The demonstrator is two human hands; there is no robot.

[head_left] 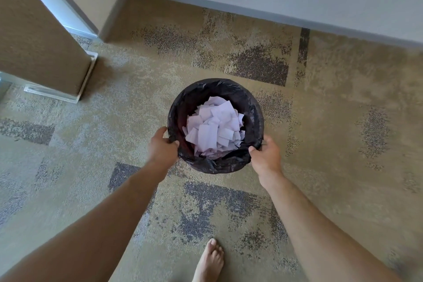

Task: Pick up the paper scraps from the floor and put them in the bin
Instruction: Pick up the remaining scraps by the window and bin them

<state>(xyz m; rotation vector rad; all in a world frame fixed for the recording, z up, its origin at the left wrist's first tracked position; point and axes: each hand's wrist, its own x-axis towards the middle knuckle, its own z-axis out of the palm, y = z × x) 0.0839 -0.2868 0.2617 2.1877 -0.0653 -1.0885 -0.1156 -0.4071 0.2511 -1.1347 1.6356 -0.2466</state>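
A round bin (251, 103) lined with a black plastic bag stands on the patterned carpet in the middle of the view. Several white paper scraps (215, 127) are heaped inside it. My left hand (161, 147) grips the bin's near-left rim, thumb over the edge. On the near-right rim, my right hand (266, 155) holds the bag and rim the same way. No loose scraps show on the carpet around the bin.
A wall with a grey baseboard (251, 12) runs behind the bin and turns a corner at the upper left. A tan panel on a clear base (52, 96) stands at the left. My bare foot (209, 261) is on the carpet below the bin.
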